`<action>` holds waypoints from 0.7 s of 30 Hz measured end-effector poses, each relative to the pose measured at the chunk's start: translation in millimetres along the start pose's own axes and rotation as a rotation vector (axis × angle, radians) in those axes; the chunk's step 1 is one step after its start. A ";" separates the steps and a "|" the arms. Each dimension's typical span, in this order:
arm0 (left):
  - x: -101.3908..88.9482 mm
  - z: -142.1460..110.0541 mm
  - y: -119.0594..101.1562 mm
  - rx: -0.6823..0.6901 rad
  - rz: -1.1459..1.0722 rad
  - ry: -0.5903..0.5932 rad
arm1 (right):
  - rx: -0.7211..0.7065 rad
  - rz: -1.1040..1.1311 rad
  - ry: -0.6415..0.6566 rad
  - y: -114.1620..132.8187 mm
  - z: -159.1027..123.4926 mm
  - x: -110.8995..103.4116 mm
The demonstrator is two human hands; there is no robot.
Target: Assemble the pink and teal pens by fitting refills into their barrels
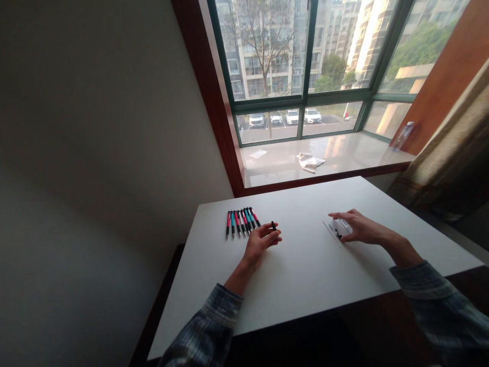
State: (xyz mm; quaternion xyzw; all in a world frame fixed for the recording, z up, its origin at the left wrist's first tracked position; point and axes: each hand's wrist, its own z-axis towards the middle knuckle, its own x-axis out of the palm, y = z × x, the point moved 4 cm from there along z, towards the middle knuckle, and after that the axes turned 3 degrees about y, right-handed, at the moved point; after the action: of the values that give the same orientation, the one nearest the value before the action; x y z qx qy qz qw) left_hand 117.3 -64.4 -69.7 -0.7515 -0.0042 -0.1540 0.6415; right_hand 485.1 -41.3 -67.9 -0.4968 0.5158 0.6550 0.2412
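L hand (262, 240) grips blk item (273, 225) (tip only); R hand (362, 228) flat on clear pkg (336, 229).

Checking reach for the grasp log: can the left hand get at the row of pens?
Likely yes. The left hand sits just beside the row of pink and teal pens on the white table, with nothing between them. The dark item in its fingers may need setting down first.

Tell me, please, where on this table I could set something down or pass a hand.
The widest open patch on the white table lies between the left hand and right hand, running to the near edge. Crowded: the row of pink and teal pens by the left hand, and the clear package under the right.
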 end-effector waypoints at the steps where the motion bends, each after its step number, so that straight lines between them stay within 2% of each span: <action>1: 0.0 0.3 0.1 0.005 0.005 -0.003 | -0.010 -0.016 -0.031 4.1 0.5 -2.3; 3: 0.3 0.9 0.6 0.018 0.014 -0.006 | -0.044 -0.051 -0.143 23.4 1.5 -8.2; 6: 1.2 1.6 1.6 0.027 0.031 -0.002 | -0.172 -0.056 -0.334 79.5 3.6 -8.5; 9: 1.5 1.4 1.8 0.033 0.037 0.007 | -0.358 0.007 -0.329 145.2 9.1 10.3; 12: 2.3 0.7 1.3 0.044 0.028 0.038 | -0.431 0.046 -0.299 188.2 16.7 30.8; 14: 3.0 0.4 0.5 0.058 0.019 0.063 | -0.445 0.051 -0.285 202.0 21.4 39.5; 17: 3.6 0.1 -1.0 0.064 0.009 0.091 | -0.455 0.064 -0.286 206.7 25.1 42.5; 21: 2.0 0.0 -5.1 0.086 0.030 0.063 | -0.414 0.097 -0.326 184.5 21.6 33.2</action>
State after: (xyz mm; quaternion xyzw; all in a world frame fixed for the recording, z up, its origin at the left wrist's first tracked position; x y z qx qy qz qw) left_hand 118.2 -63.9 -64.3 -0.7181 0.0207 -0.1674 0.6752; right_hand 310.6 -92.9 -17.8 -0.3983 0.3483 0.8287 0.1828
